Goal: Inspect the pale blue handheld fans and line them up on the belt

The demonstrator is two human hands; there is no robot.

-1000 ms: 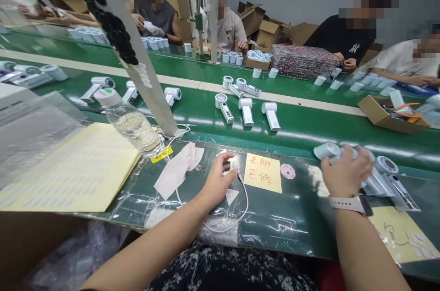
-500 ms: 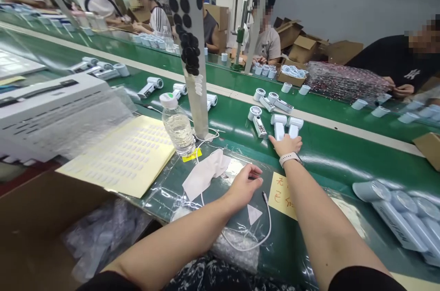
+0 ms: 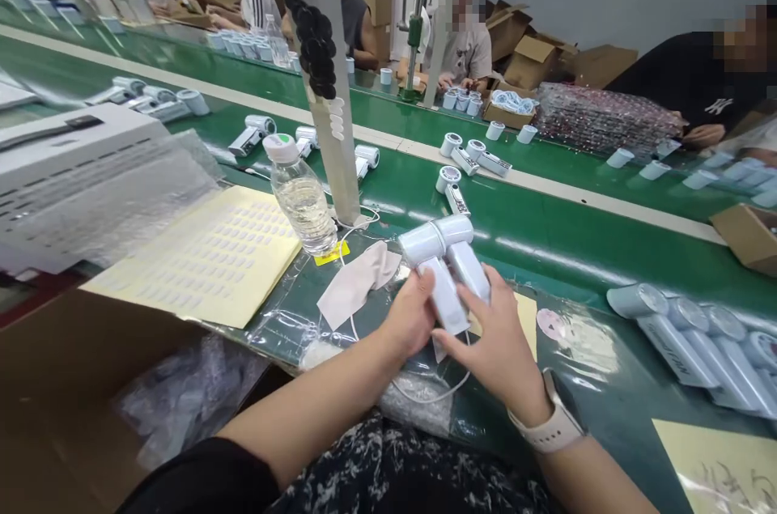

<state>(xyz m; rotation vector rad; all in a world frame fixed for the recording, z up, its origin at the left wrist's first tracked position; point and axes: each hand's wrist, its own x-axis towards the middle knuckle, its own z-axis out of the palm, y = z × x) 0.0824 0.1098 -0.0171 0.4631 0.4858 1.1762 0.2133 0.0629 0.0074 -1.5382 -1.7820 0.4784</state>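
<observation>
Two pale blue-white handheld fans, each with a round barrel head and a straight handle, are side by side above the bench in front of me. My left hand [image 3: 413, 312] is closed around the handle of the left fan [image 3: 442, 295], thumb on top. Against the handle of the other fan [image 3: 469, 267] lie the fingers of my right hand [image 3: 494, 328], its thumb reaching toward the left fan's handle end. Beneath them are a white cable [image 3: 434, 397] and a yellow note [image 3: 527, 320], partly covered by my right hand.
A water bottle [image 3: 303, 206] stands by the metal post [image 3: 333, 158], near a crumpled white cloth [image 3: 358, 283]. Sticker sheets [image 3: 212, 255] lie left. More fans [image 3: 680, 344] are lined up right, others [image 3: 452, 190] on the green conveyor [image 3: 546, 231]. Co-workers sit across it.
My right hand has drawn two fans from the conveyor back to the bench. My left hand, empty before, now grips one of them. The view has shifted slightly.
</observation>
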